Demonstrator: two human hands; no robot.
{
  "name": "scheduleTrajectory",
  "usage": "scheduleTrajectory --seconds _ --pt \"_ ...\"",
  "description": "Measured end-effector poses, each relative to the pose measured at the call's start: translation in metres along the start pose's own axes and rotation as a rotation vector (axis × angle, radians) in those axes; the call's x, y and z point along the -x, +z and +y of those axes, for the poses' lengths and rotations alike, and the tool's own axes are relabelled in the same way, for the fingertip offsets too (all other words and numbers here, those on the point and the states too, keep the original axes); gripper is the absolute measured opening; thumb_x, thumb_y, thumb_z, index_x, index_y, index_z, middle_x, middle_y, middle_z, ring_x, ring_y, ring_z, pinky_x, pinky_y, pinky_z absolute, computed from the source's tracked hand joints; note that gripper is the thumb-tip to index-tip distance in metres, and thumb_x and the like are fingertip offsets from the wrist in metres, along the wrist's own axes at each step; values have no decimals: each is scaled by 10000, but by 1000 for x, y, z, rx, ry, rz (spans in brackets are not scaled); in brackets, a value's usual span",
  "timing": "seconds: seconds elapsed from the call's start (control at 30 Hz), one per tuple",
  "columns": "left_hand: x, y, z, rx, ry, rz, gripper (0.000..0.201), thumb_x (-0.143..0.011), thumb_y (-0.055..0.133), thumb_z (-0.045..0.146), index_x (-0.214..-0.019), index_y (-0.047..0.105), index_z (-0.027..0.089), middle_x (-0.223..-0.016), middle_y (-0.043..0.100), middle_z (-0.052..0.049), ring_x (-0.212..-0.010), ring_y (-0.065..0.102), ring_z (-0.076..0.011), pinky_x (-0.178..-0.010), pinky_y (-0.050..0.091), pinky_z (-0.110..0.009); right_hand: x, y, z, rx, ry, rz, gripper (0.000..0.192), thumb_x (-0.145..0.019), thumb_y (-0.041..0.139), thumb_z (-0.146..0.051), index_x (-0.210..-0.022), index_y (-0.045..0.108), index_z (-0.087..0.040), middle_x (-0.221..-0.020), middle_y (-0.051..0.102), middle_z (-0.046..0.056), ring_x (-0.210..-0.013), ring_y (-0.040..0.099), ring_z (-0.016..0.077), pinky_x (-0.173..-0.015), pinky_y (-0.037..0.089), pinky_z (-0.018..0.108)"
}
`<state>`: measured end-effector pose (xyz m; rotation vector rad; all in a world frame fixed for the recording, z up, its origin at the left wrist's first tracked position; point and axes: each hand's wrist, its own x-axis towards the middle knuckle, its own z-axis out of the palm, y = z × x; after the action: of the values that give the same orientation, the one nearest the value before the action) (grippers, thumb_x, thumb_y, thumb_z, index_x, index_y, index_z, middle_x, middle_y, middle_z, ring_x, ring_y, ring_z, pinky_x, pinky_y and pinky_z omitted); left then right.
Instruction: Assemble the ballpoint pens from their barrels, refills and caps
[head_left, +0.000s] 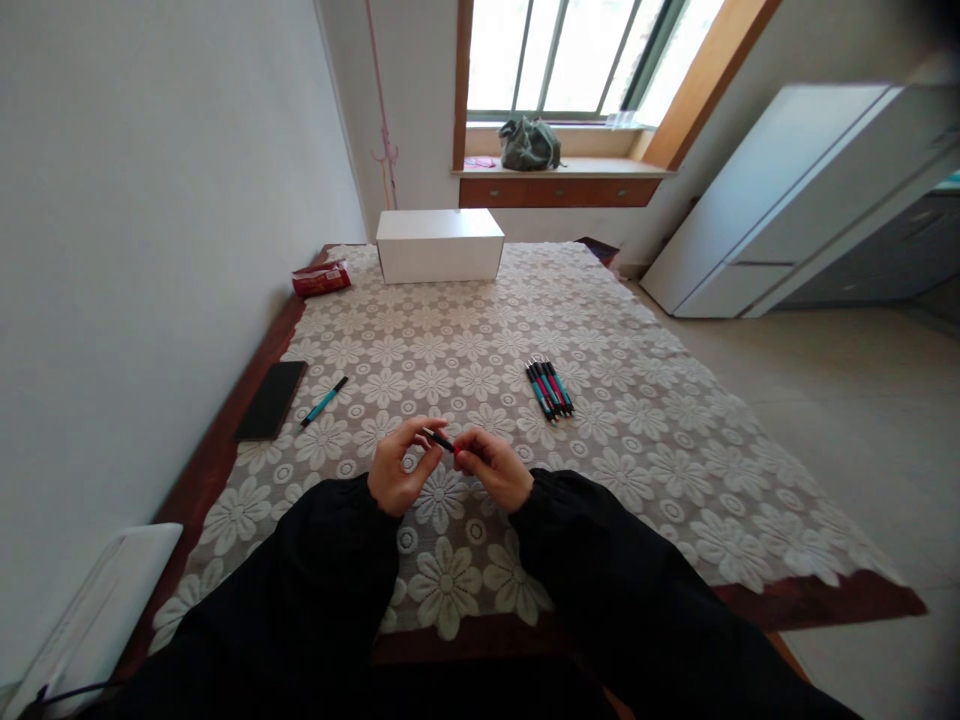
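Note:
In front of me, above the flowered cloth, a black pen [441, 440] with a red part is held between my two hands. My right hand [496, 468] pinches its red end. The thumb and forefinger of my left hand [401, 468] curl around the dark end, near its tip. Most of the red part is covered by my right fingers. Ahead and to the right lies a row of several pens [550, 390], black with teal and red. A single teal and black pen [324, 402] rests on the left.
A lace tablecloth [457, 335] covers the table. Toward the left edge lie a dark flat notebook-like item [272, 400] and a red packet [321, 278]. At the far end stands a white box [440, 247]. A white device [112, 600] sits at the near left.

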<state>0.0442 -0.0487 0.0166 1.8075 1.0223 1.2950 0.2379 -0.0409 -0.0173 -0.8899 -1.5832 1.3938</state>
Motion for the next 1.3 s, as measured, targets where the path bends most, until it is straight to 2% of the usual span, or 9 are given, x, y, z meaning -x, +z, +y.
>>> scheduleTrajectory --seconds 0.07,0.2,0.33,0.43,0.57,0.73,1.07,1.2,1.3 --pt "1 1 -2 52 -21 29 356 -863 710 325 -1185 633 194 -1006 705 -87 -898 692 -211 -778 577 -329 0 0 -1 12 0 6 282 -945 612 -486 -948 596 -205 -738 637 -13 -633 550 119 -623 457 268" --pt "1 2 -7 -8 -78 106 249 -811 781 360 -940 653 190 -848 684 -36 -714 651 -160 -689 564 -295 0 1 -2 57 8 12 269 -940 614 -477 -945 597 -208 -732 638 -15 -627 546 120 -610 440 268" --pt "-1 2 -2 -42 -9 37 114 -872 713 295 -935 696 202 -878 712 -50 -784 682 -180 -735 576 -312 0 0 0 80 -2 17 251 -951 592 -465 -944 593 -214 -734 630 -15 -632 543 125 -612 436 268" --pt "-2 1 -2 -42 15 12 110 -877 695 260 -970 710 204 -914 728 -62 -832 698 -192 -746 581 -314 0 -1 0 138 -24 33 175 -955 581 -387 -941 594 -212 -725 626 -18 -625 541 124 -607 426 263" --pt "-2 -3 -6 -83 1 15 139 -850 726 266 -971 709 198 -889 745 -57 -782 703 -190 -733 580 -318 1 -4 -5 296 -80 59 69 -943 573 -269 -946 612 -212 -732 647 -16 -631 566 128 -620 429 260" --pt "-2 -6 -7 -203 -18 -7 127 -845 740 322 -867 714 200 -789 735 -33 -688 674 -173 -664 545 -290 1 -8 -8 439 -164 56 71 -950 563 -242 -958 630 -220 -795 679 6 -722 624 153 -701 468 276" --pt "-3 -6 -15 -522 42 -167 591 -1003 480 459 -477 503 191 -453 457 9 -496 439 -120 -535 329 -268 -1 -11 1 651 -352 -10 144 -1018 495 -284 -981 619 -222 -900 688 53 -845 651 181 -792 520 302" --pt "-2 -7 -19 -527 -12 -225 613 -1033 431 470 -515 614 198 -477 548 -9 -546 525 -136 -582 369 -270 -1 -12 0 723 -395 -35 139 -1021 489 -259 -975 614 -221 -880 688 54 -835 657 189 -791 527 310" --pt "-2 -7 -20 -519 -27 -192 476 -1029 447 454 -735 727 207 -590 635 -17 -622 586 -156 -622 415 -271 -1 -13 0 737 -369 -23 124 -1013 500 -242 -980 617 -220 -901 696 57 -841 667 187 -787 530 305"
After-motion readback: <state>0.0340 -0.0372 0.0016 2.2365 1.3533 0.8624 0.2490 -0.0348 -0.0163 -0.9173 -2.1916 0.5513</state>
